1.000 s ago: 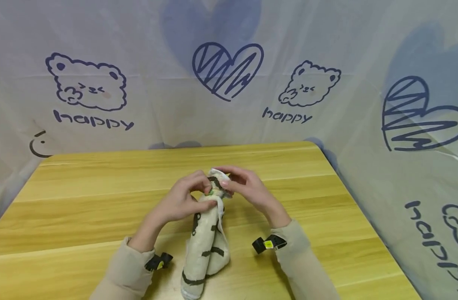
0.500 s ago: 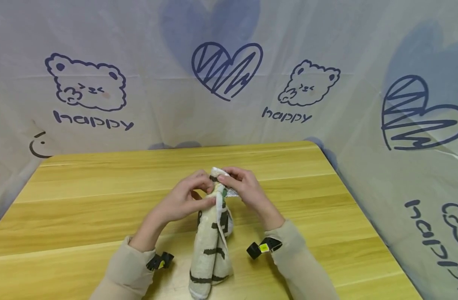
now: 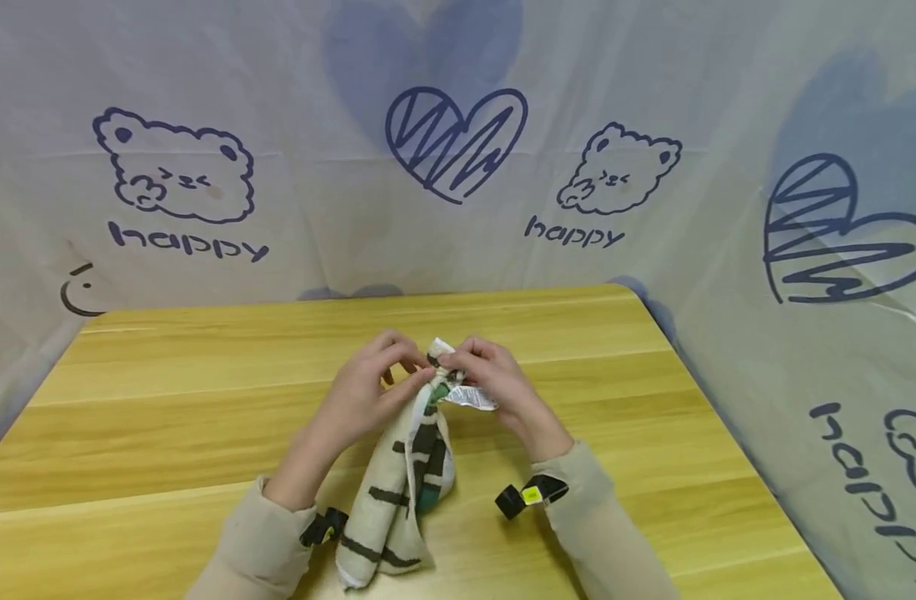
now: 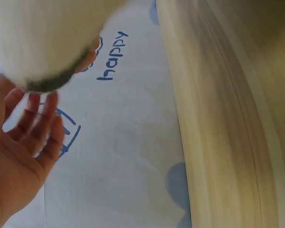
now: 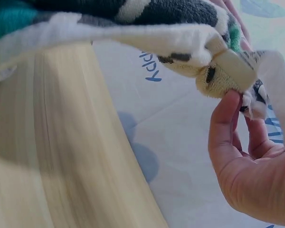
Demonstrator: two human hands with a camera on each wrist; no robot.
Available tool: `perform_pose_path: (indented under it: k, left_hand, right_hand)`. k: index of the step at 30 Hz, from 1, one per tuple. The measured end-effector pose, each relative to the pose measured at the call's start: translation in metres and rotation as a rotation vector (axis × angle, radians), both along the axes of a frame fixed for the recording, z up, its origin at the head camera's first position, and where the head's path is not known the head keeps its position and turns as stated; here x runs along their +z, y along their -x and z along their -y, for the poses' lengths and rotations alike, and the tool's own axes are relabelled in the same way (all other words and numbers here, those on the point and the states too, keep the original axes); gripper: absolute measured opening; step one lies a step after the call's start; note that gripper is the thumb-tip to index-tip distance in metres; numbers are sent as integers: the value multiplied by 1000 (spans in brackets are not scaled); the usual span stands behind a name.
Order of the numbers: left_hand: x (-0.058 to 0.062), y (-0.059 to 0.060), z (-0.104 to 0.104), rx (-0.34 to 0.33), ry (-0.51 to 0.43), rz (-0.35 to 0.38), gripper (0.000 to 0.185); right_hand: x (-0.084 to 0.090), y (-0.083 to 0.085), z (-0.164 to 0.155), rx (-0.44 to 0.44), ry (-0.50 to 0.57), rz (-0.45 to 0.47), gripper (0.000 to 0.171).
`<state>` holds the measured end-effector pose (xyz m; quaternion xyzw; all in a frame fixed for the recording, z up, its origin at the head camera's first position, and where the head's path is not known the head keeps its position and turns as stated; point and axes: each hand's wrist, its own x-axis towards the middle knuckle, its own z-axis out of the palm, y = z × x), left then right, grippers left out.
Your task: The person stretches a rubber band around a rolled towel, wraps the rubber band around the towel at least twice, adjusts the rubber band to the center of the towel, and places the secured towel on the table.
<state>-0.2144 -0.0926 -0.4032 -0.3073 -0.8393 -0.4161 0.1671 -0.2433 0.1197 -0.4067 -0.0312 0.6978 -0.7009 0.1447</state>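
A cream towel (image 3: pixel 378 492) with dark stripes hangs gathered in a long bundle between both hands, narrow at the top and wider below. Green patches show in its inner folds. My left hand (image 3: pixel 371 383) pinches the narrow neck with thumb and fingertips. In the left wrist view the left hand (image 4: pixel 26 152) has its fingers bent behind the blurred cloth. My right hand (image 3: pixel 495 379) pinches the small gathered end past the neck, thumb against it, also seen in the right wrist view beside the towel (image 5: pixel 171 45). A white care label (image 3: pixel 473 398) sticks out under the right fingers.
The wooden table (image 3: pixel 165 400) spreads under both arms, its back edge near a pale curtain (image 3: pixel 315 208) printed with bears, hearts and lettering. Black wrist cameras (image 3: pixel 512 502) sit at both cuffs.
The towel's lower end has swung left and the bundle has turned, showing more of the green inside and the care label. The left fingers have shifted slightly up the neck.
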Motion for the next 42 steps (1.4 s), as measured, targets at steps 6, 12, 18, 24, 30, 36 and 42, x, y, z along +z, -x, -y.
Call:
perform_pose_path:
  k: [6, 12, 18, 24, 30, 36, 42]
  left_hand:
    - [1, 1, -3, -41, -10, -311, 16]
    - [6, -4, -4, -26, 73, -228, 12]
    - [6, -7, -5, -101, 52, -1, 11]
    - [2, -7, -3, -87, 112, 29, 9]
    - [1, -4, -5, -76, 234, 34, 8]
    - [4, -7, -6, -125, 285, 60, 12]
    - [6, -9, -4, -108, 293, 72, 10]
  right_hand:
    - [3, -2, 2, -34, 60, 19, 22]
    - [7, -8, 4, -65, -82, -123, 19]
    - [6, -12, 5, -69, -179, -251, 14]
    - [2, -10, 9, -59, -172, -237, 15]
    - [-3, -5, 9, -93, -162, -202, 16]
    - [-9, -2, 6, -94, -154, -194, 14]
    - [-6, -1, 4, 3, -153, -165, 12]
